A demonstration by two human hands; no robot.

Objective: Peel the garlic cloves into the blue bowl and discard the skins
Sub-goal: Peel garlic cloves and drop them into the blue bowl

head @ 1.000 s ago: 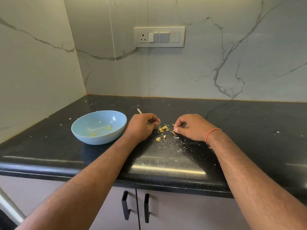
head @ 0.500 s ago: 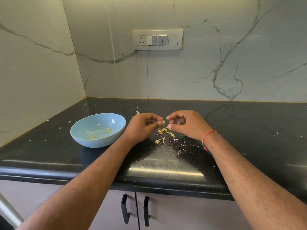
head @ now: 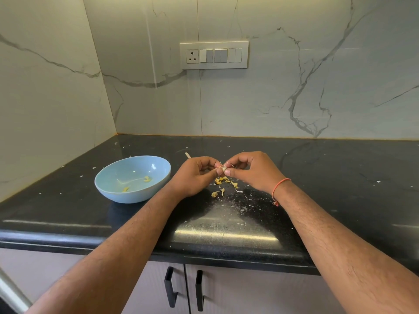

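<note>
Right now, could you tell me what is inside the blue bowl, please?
The blue bowl holds a few yellowish scraps and a thin pale strand. No whole clove shows; nothing covers its inside.

blue bowl (head: 132, 177) left of hands, skins (head: 223, 183) beneath, counter (head: 340, 177) open rightward

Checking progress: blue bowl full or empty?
Nearly empty. The blue bowl sits upright on the counter, holding only a few yellowish scraps on its floor.

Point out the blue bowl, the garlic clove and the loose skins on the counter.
blue bowl (head: 145, 160): head view, far rim.
garlic clove (head: 224, 168): head view, pale part between the fingertips.
skins (head: 220, 180): head view, yellowish pile under the hands.
</note>
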